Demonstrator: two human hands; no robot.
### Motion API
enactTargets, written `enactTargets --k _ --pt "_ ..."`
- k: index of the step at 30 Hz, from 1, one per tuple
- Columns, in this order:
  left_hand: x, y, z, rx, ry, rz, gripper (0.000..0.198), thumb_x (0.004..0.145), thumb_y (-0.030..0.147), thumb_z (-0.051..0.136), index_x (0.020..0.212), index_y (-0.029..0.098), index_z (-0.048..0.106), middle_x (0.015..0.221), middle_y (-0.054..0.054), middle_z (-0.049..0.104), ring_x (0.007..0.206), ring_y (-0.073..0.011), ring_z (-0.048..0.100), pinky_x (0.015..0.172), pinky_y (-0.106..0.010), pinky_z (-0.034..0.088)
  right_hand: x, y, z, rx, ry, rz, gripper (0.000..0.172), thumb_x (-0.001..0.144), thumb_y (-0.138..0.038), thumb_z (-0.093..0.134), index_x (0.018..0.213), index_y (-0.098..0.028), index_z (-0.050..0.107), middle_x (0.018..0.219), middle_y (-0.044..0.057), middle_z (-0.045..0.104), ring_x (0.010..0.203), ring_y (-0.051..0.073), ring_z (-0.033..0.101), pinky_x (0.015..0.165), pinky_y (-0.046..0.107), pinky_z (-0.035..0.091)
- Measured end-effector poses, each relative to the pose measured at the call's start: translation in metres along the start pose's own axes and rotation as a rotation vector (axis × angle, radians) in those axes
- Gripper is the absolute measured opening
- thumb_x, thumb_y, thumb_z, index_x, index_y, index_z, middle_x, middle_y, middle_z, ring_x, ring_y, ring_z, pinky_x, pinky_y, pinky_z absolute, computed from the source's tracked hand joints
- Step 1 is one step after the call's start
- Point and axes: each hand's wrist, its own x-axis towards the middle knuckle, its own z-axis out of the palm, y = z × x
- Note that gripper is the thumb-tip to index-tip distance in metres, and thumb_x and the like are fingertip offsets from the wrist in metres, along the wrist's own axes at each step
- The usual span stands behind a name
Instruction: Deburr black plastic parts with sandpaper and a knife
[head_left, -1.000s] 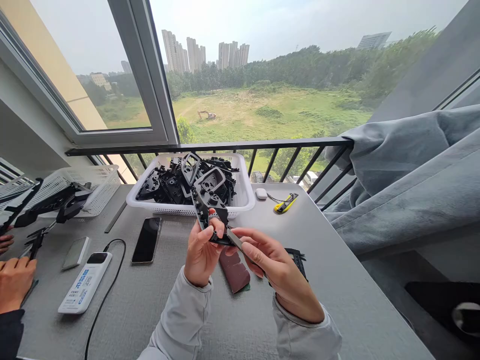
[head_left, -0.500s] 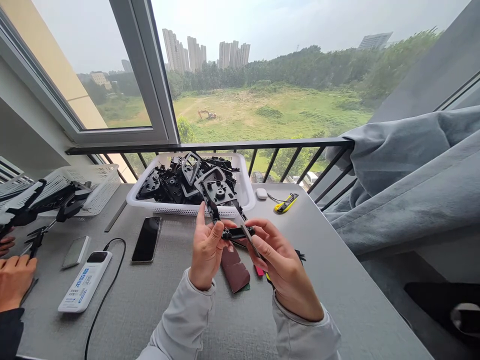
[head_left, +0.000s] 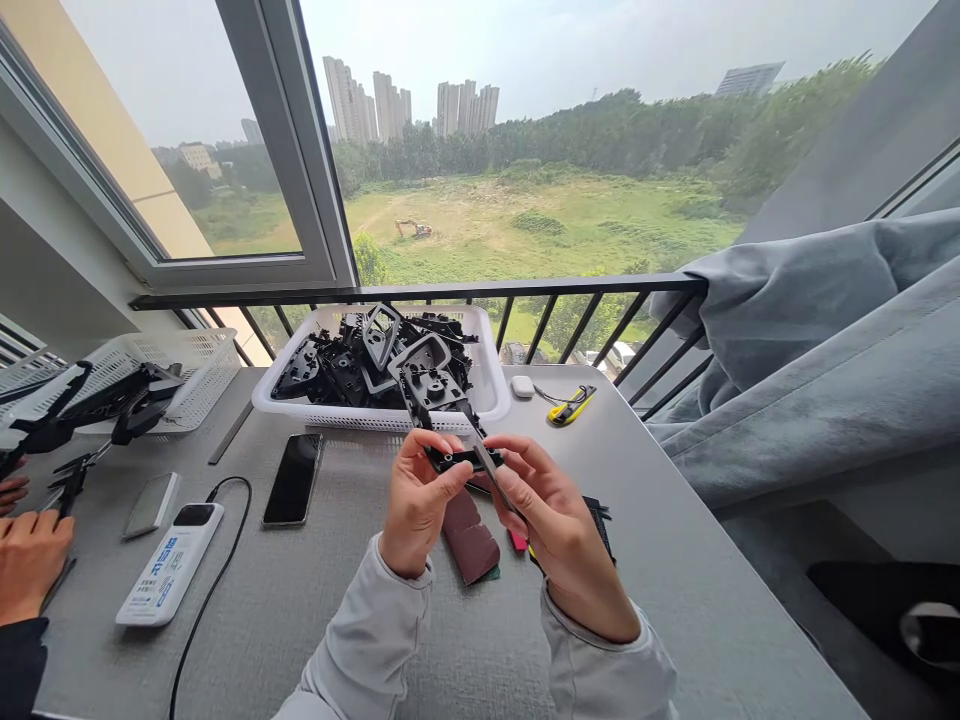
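"By what are the things carried?"

"By a grey table [head_left: 712,570]. Near its far edge, a white basket [head_left: 337,417] is placed."

"And what else is laid there?"

"A dark phone [head_left: 292,481] and a white device [head_left: 171,566] at left — at right, a yellow cutter [head_left: 573,408], near a small white case [head_left: 523,387]."

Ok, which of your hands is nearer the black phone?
Left. The left hand, holding the black frame, is to the right of the black phone; the right hand, holding the flat grey strip, is farther right, beyond the left hand.
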Motion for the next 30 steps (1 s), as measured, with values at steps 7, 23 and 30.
enactTargets --k 7,23,30 --pt "-0.001 -0.007 -0.006 0.145 0.138 0.154 0.027 0.068 0.036 0.08 0.075 0.019 0.06 0.081 0.0 0.068 0.075 -0.0112 0.064 0.074 -0.023 0.052 0.0 -0.005 0.004 0.166 0.034 0.026 0.031 0.077 -0.043 0.072 0.096 -0.021 0.062 0.068 -0.003 0.056 0.042 0.004 0.035 0.037 0.02 0.024" --pt "0.0 -0.009 -0.009 0.035 0.155 0.299 0.025 0.084 0.041 0.065 0.097 0.022 0.075 0.106 -0.006 0.073 0.095 -0.0176 0.07 0.078 -0.022 0.058 -0.013 -0.01 0.016 0.434 -0.149 0.198 0.023 0.082 -0.038 0.068 0.09 -0.02 0.059 0.066 -0.005 0.045 0.042 0.001 0.024 0.039 0.015 0.021" --pt "-0.005 -0.011 -0.015 0.236 0.109 0.353 0.031 0.088 0.043 0.057 0.104 0.022 0.073 0.116 -0.009 0.07 0.108 -0.0226 0.066 0.086 -0.03 0.057 -0.012 -0.004 0.022 0.482 -0.358 0.376 0.027 0.086 -0.042 0.063 0.103 -0.024 0.052 0.061 -0.01 0.04 0.036 0.001 0.019 0.031 0.012 0.026"
